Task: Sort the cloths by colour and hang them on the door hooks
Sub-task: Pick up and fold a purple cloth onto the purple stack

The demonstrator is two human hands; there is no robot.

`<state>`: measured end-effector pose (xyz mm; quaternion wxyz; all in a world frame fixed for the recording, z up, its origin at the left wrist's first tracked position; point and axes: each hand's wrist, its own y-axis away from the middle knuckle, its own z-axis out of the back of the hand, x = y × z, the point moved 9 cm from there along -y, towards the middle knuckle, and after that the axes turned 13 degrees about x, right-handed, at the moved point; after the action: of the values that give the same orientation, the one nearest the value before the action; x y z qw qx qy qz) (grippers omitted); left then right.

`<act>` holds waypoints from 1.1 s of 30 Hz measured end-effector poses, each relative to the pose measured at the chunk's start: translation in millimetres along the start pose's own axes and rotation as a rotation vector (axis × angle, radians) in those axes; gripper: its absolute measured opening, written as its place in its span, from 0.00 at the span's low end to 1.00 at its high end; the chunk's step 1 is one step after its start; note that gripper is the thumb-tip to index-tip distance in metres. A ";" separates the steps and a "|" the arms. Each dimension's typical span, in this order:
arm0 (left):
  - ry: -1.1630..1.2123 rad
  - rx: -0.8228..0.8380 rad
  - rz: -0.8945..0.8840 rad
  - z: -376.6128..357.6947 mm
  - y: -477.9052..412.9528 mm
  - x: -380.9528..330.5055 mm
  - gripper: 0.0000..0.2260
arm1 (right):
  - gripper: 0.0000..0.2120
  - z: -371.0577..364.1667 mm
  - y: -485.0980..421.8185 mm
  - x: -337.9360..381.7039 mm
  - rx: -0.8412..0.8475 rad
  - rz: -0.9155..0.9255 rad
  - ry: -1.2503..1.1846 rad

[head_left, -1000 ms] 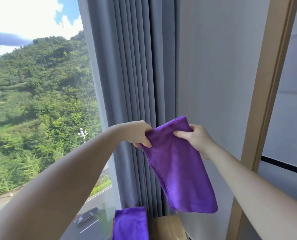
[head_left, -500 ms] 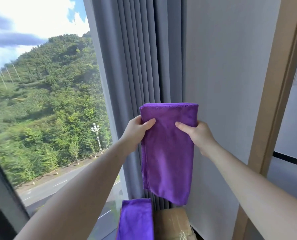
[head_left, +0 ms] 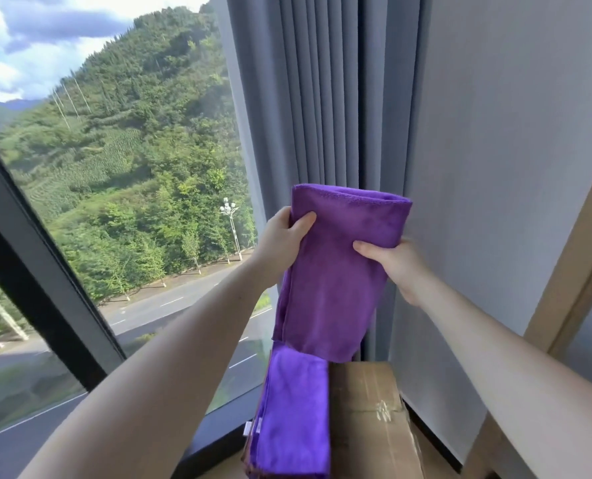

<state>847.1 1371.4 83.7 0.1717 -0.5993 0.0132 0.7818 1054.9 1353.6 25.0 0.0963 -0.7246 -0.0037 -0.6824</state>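
A folded purple cloth [head_left: 336, 278] hangs in the air in front of the grey curtain, its top fold level and its lower end just above a box. My left hand [head_left: 282, 238] grips its left edge, thumb on the front. My right hand [head_left: 393, 262] grips its right edge, thumb across the front too. Below it, more purple cloth [head_left: 294, 416] lies folded in a stack on the left part of the cardboard box [head_left: 370, 420]. No door hooks are in view.
A grey pleated curtain [head_left: 322, 98] hangs straight ahead beside a pale wall [head_left: 501, 133]. A large window [head_left: 115, 167] with a dark frame fills the left. A wooden door frame [head_left: 577, 271] stands at the right edge.
Both hands have lowered slightly with the cloth, which now hangs squarer with its top fold level. The camera has tilted down, so more of the stack and the box shows.
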 end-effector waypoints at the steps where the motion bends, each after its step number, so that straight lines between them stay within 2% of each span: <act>1: 0.019 0.003 0.003 3.6 5.6 5.6 0.13 | 0.08 -6.6 2.6 -3.3 0.006 -0.006 0.001; 7: 0.091 0.019 0.010 26.0 38.6 35.4 0.13 | 0.08 -39.0 18.7 -17.7 0.009 -0.044 0.058; 12: 0.135 0.044 0.007 43.1 64.0 62.9 0.06 | 0.06 -70.5 38.7 -31.1 -0.011 -0.075 0.065; 17: 0.197 0.080 0.040 52.1 93.0 90.9 0.12 | 0.06 -93.6 58.5 -50.7 -0.056 -0.118 0.092; 23: 0.217 0.120 0.067 56.9 120.0 113.5 0.11 | 0.06 -115.5 82.8 -71.4 -0.098 -0.151 0.095; 33: 0.263 0.171 0.133 45.1 148.5 148.8 0.05 | 0.07 -126.4 114.5 -101.5 -0.137 -0.236 0.101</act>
<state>729.7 1279.5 -71.2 0.1666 -0.6776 0.1415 0.7022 938.7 1235.8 -84.5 -0.0340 -0.6887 -0.0373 -0.7233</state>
